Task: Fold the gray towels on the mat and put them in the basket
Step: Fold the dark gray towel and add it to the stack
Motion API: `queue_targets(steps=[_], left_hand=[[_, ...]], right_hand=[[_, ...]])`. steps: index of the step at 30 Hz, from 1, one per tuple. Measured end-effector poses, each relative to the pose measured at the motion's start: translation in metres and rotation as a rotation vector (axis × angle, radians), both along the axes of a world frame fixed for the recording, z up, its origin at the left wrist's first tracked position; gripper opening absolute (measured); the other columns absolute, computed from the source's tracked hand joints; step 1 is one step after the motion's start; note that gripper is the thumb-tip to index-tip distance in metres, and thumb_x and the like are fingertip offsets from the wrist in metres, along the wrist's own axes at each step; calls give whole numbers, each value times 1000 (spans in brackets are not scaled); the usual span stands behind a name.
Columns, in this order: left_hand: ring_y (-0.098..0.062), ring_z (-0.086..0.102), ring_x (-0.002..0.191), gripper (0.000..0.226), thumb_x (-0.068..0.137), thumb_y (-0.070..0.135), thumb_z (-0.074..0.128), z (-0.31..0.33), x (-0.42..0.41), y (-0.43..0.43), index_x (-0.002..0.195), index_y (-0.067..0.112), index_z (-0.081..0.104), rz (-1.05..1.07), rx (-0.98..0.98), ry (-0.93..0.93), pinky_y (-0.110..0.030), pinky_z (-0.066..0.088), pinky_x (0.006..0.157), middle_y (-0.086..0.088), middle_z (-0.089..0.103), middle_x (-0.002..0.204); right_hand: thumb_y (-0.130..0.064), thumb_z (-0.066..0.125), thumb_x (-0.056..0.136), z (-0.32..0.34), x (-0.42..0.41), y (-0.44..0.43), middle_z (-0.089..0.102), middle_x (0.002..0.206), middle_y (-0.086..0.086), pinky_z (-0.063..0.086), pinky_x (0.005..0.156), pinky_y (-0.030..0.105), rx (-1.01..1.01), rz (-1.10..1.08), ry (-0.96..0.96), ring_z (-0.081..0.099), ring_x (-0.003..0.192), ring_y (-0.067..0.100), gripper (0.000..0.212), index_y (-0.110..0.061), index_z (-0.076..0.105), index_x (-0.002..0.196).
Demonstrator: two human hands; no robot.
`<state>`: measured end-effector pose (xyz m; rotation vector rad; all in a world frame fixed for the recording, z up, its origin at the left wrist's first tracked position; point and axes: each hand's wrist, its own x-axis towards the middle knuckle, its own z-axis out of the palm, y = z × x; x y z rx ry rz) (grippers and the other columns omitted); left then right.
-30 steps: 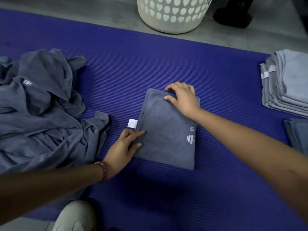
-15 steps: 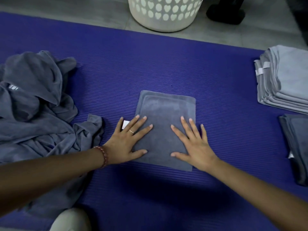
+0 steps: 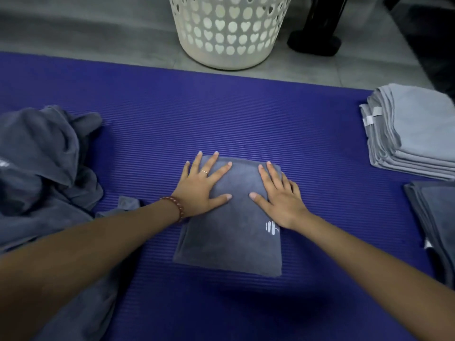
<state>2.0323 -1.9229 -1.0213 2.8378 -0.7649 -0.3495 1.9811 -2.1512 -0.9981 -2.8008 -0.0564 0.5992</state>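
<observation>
Pressing folded towel [image 3: 229, 232] flat at mat [image 3: 246, 124] centre, left hand [image 3: 204, 190] and right hand [image 3: 280, 198] fingers spread. Soft, light, likely floppy; gripping both side edges. Basket [image 3: 229, 33] sitting at 12 o'clock.

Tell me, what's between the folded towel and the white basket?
Nothing stands there: from the folded towel to the white basket the head view shows only bare purple mat, then a strip of gray floor.

Folded gray towel [image 3: 229, 239] on ribbed blue mat [image 3: 246, 119], left hand [image 3: 203, 187] and right hand [image 3: 279, 193] pressing flat on its far half with fingers spread, white heart-cutout basket [image 3: 227, 33] beyond the mat, unfolded towel heap [image 3: 44, 163] at left, folded stack [image 3: 413, 129] at right
</observation>
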Motion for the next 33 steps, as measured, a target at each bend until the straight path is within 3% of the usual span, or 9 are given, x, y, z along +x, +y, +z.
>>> queue_targets(steps=[5, 7, 11, 15, 17, 21, 28, 30, 33], left_hand=[[-30, -13, 144, 98, 67, 79, 44, 9, -1, 0, 147, 41, 1, 148, -242, 217, -46, 5, 118, -3, -20, 156], [-29, -1, 144, 92, 75, 57, 66, 14, -14, 2, 148, 35, 14, 282, -426, 244, -40, 15, 117, -9, -16, 155], [-29, 18, 138, 76, 78, 27, 73, 14, -50, 17, 142, 30, 31, 326, -479, 216, -41, 23, 112, -10, 9, 151], [-15, 35, 121, 70, 75, 21, 77, 21, -61, 38, 133, 30, 38, 241, -516, 280, -27, 32, 103, -4, 34, 134], [-11, 37, 111, 70, 73, 27, 78, 24, -57, 40, 129, 35, 38, 216, -461, 322, -27, 35, 95, -1, 39, 127], [-18, 41, 101, 66, 62, 37, 83, 29, -46, 39, 111, 47, 39, 278, -385, 362, -43, 36, 95, 5, 48, 109], [-20, 39, 107, 72, 71, 3, 73, 35, -54, 23, 128, 27, 37, 216, -435, 429, -23, 35, 94, -9, 33, 115], [-16, 31, 108, 70, 71, 2, 73, 38, -55, 23, 125, 30, 38, 229, -473, 438, -16, 28, 92, -7, 29, 116], [-14, 33, 118, 66, 61, 22, 79, 48, -59, 16, 113, 40, 45, 294, -561, 486, -27, 33, 100, -7, 39, 128]], right_hand=[[-61, 41, 90, 6, -2, 14, -27, 155, 3, 6, 116, 43, 93, -147, -50, -5, 146, 27, 84, -29, -9, 150], [-47, 57, 89, 7, -13, 17, -14, 156, 7, 18, 116, 37, 267, -271, -125, 6, 144, 26, 82, -28, 8, 151], [-13, 70, 82, 4, -47, 14, 28, 132, 3, 31, 89, -3, 578, -409, -195, 35, 110, -18, 66, -31, 39, 138], [-10, 73, 77, 0, -70, 7, 42, 119, -5, 45, 101, 38, 741, -443, -111, 52, 107, 11, 66, -58, 47, 114], [-7, 72, 76, 3, -72, 5, 45, 119, 1, 45, 100, 45, 772, -437, -63, 54, 107, 22, 65, -55, 51, 113], [-3, 71, 77, 5, -68, 3, 44, 120, 6, 46, 100, 42, 754, -438, -1, 56, 106, 22, 63, -52, 51, 112], [-1, 67, 81, 11, -68, 8, 43, 123, 2, 47, 101, 37, 940, -534, 20, 56, 112, 16, 53, -41, 60, 116], [1, 67, 80, 11, -67, 11, 45, 126, 0, 47, 101, 36, 957, -532, 41, 54, 115, 15, 59, -46, 58, 115], [8, 58, 83, 17, -67, 10, 51, 133, -3, 50, 90, 24, 1065, -591, 147, 56, 115, 11, 66, -42, 53, 126]])
